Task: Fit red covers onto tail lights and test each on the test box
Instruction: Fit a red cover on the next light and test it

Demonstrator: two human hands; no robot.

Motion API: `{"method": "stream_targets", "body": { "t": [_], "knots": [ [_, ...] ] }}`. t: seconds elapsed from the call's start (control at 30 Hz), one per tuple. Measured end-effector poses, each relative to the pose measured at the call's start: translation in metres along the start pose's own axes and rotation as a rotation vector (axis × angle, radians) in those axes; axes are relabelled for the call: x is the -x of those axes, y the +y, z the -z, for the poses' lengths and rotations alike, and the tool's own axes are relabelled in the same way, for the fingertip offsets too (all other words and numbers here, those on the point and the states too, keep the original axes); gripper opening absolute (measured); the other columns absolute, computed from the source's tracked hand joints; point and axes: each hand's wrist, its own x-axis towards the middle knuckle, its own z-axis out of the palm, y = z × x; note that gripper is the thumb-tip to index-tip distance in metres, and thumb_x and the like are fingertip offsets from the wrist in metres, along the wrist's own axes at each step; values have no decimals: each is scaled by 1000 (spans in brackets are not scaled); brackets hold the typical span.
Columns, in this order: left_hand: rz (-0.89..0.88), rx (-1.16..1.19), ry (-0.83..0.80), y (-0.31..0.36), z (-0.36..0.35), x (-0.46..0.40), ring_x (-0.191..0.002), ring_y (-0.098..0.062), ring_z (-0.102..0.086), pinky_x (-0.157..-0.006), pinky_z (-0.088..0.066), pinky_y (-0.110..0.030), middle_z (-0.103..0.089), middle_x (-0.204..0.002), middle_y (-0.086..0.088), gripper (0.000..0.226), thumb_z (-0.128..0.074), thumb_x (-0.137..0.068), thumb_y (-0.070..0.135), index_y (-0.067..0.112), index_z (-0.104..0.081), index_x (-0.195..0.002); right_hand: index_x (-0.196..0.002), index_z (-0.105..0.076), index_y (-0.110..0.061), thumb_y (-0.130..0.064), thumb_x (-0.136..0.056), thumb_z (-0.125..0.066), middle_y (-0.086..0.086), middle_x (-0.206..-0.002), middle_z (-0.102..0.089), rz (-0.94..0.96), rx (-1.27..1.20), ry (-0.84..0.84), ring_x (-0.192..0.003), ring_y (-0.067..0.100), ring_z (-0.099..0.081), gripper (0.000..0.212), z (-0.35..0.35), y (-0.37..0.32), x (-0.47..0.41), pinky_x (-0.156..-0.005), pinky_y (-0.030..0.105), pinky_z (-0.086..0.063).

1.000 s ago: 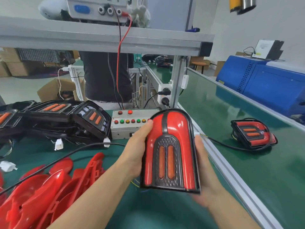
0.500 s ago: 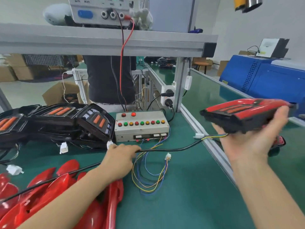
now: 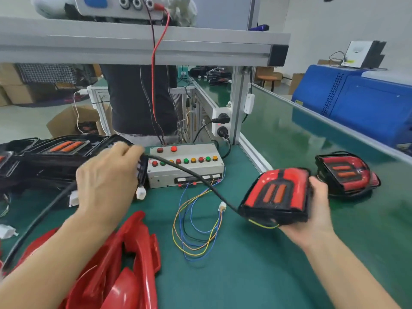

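Observation:
My right hand (image 3: 314, 210) holds a tail light with a red cover (image 3: 277, 194) low over the green bench, right of the test box (image 3: 187, 172). Its black cable (image 3: 191, 175) runs left across the box to my left hand (image 3: 107, 184), which grips the cable in front of a stack of uncovered black tail lights (image 3: 55, 157). A second covered tail light (image 3: 347, 175) lies on the conveyor belt to the right. Loose red covers (image 3: 124, 264) are piled at the lower left. The box's coloured wires (image 3: 196, 228) loop on the bench.
A grey shelf beam (image 3: 142, 50) crosses overhead, carrying a power supply with red and black leads. An aluminium post (image 3: 237, 103) with sockets stands behind the box. A person in dark clothes stands beyond it. A blue machine (image 3: 361, 103) sits at the right.
My right hand has lowered the covered tail light from the right toward the bench and tilted its face up. My left hand has risen from the bench to the black tail lights, lifting the cable.

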Motion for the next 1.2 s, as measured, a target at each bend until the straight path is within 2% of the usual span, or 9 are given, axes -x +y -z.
{"method": "stream_targets", "body": {
  "t": [0.27,0.37,0.47,0.57,0.7,0.9,1.07,1.13,1.2],
  "knots": [
    [-462,337,240,53,5,2,-64,-29,-57,-57,-47,-39,-67,-86,-10,26,-45,-86,0,5,-70,-85,-70,-61,-17,-28,-95,-48,2,-62,-66,-101,451,200,-50,15,-63,31,5,5,-23,-50,24,-54],
    [-647,361,198,63,2,11,-67,-26,-51,-62,-40,-35,-66,-83,-7,29,-42,-88,3,7,-70,-80,-102,-68,1,-22,-97,-50,18,-94,-70,36,1081,263,-80,25,-67,30,5,-11,-34,-75,32,-49],
    [-777,364,132,72,0,23,-64,-21,-47,-61,-35,-30,-64,-78,-2,29,-42,-89,6,12,-67,-75,-131,-58,-10,-27,-97,-53,14,-130,-59,332,1651,202,-117,27,-55,38,-17,-28,-30,-95,32,-39],
    [-889,361,85,83,-4,36,-62,-20,-50,-59,-37,-29,-61,-75,1,25,-47,-89,8,14,-67,-76,-111,-69,-23,-34,-95,-56,-4,-114,-69,383,1455,-163,-96,5,-62,24,-66,-26,-11,-84,15,-43],
    [-1014,370,66,95,-8,47,-64,-19,-49,-64,-36,-28,-59,-74,3,17,-55,-88,12,16,-68,-78,-108,-67,-13,-48,-94,-52,9,-108,-69,227,1474,-560,-96,16,-64,41,-121,5,1,-95,37,-47],
    [-1218,358,-9,113,-2,61,-66,-15,-46,-66,-36,-25,-54,-73,8,25,-51,-89,14,22,-65,-70,-147,-32,-16,-43,-95,-55,10,-120,-58,-251,1396,-613,-86,17,-64,63,-159,37,-3,-82,32,-55],
    [-1255,310,-53,122,5,72,-71,-12,-48,-66,-37,-23,-61,-89,10,26,-48,-89,14,27,-68,-78,-114,-61,-16,-28,-94,-62,-6,-59,-48,-199,1067,-507,-37,2,-33,23,-151,33,-4,-34,13,-26],
    [-1071,653,-92,120,7,72,-78,-17,-55,-68,-43,-26,-63,-108,1,24,-50,-81,7,19,-68,-90,-112,-64,-18,-29,-94,-62,-12,-47,-33,-41,973,-346,-35,3,-23,21,-144,18,-8,-32,14,-17],
    [-588,1026,-108,117,7,62,-81,-15,-58,-68,-46,-27,-57,-105,4,28,-46,-74,1,20,-61,-88,-114,-64,-19,-31,-96,-57,-14,-43,-26,31,837,-230,-34,3,-19,23,-132,-1,-13,-31,14,-15]
  ]
}}
